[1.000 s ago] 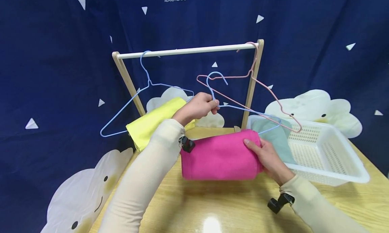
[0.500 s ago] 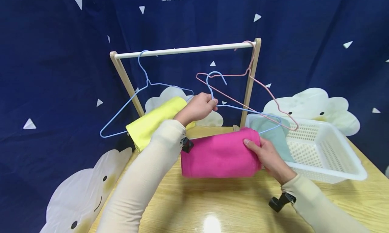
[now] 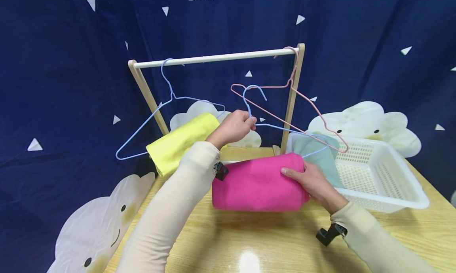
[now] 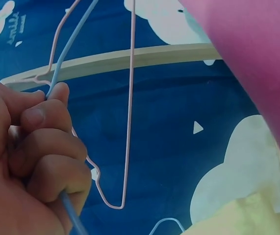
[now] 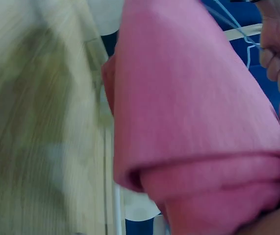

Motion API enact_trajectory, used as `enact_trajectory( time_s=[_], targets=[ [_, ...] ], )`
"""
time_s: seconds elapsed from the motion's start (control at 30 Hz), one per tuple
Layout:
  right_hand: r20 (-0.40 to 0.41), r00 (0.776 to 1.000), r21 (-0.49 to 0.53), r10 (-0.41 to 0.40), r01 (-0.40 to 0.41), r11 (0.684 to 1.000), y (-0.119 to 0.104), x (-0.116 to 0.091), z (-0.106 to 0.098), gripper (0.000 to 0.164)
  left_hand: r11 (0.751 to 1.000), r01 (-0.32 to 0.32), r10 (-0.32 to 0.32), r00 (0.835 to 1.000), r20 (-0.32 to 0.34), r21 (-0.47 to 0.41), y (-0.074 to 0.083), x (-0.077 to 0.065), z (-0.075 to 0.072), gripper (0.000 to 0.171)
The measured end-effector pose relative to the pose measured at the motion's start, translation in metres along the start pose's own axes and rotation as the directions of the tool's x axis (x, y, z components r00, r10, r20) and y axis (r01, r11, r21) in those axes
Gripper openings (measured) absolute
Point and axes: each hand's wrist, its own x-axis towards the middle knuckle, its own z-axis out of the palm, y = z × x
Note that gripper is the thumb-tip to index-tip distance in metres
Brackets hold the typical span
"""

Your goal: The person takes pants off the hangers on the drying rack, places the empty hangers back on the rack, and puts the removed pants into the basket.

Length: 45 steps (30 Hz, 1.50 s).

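Note:
My left hand (image 3: 233,127) grips a blue hanger (image 3: 274,125) just below its hook, fingers curled round the wire in the left wrist view. A folded magenta cloth (image 3: 258,184) hangs over that hanger's lower part, above the table. At the cloth's right end my right hand (image 3: 317,184) holds it, thumb on the front face and the other fingers hidden behind. The right wrist view shows the cloth's folded layers (image 5: 213,171) stacked at that end. Its left end lies partly behind the left wrist.
A white-barred rack (image 3: 217,58) carries a blue hanger (image 3: 171,95) with a folded yellow cloth (image 3: 181,142) and a bare pink hanger (image 3: 313,106). A white basket (image 3: 395,178) containing a grey-green cloth (image 3: 317,148) stands right on the wooden table (image 3: 228,245).
The right thumb has slid slightly left and down on the magenta cloth. The left hand keeps its grip on the hanger. The head view has shifted slightly.

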Motion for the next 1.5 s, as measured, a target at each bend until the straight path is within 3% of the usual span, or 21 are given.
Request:
enact_trajectory(
  time_s=[0.13,0.3,0.47,0.7,1.13,1.33,1.5],
  targets=[
    [0.061,0.998,-0.008,0.008,-0.007,1.000,0.004,0.000,-0.002,0.051,1.000,-0.005,0.005,1.000,0.013,0.006,0.000,0.000,0.001,0.036],
    [0.067,0.997,0.106,0.025,-0.032,0.994,0.004,0.000,-0.006,0.046,1.000,0.006,-0.006,1.000,0.004,0.020,-0.005,-0.001,0.001,0.036],
    [0.061,0.997,0.131,0.038,-0.046,0.990,0.005,0.000,-0.011,0.040,1.000,-0.007,0.007,1.000,0.005,0.031,-0.008,-0.002,0.002,0.037],
    [0.040,0.999,0.120,0.025,-0.029,0.992,0.005,0.000,-0.013,0.025,1.000,-0.004,0.004,1.000,-0.009,0.030,-0.007,-0.001,0.000,0.037],
    [0.025,0.999,0.072,0.024,-0.026,0.997,0.003,0.001,-0.009,0.034,0.999,-0.010,0.010,1.000,0.003,0.032,-0.011,0.001,0.002,0.037],
    [0.053,0.998,0.154,0.029,-0.037,0.987,0.002,0.001,-0.008,0.020,0.999,-0.011,0.010,1.000,0.016,0.031,-0.011,0.001,0.003,0.036],
    [0.025,0.998,0.189,0.062,-0.066,0.980,-0.001,0.001,-0.009,0.012,1.000,-0.005,0.005,1.000,0.020,0.030,-0.010,0.001,0.004,0.036]
  ],
)
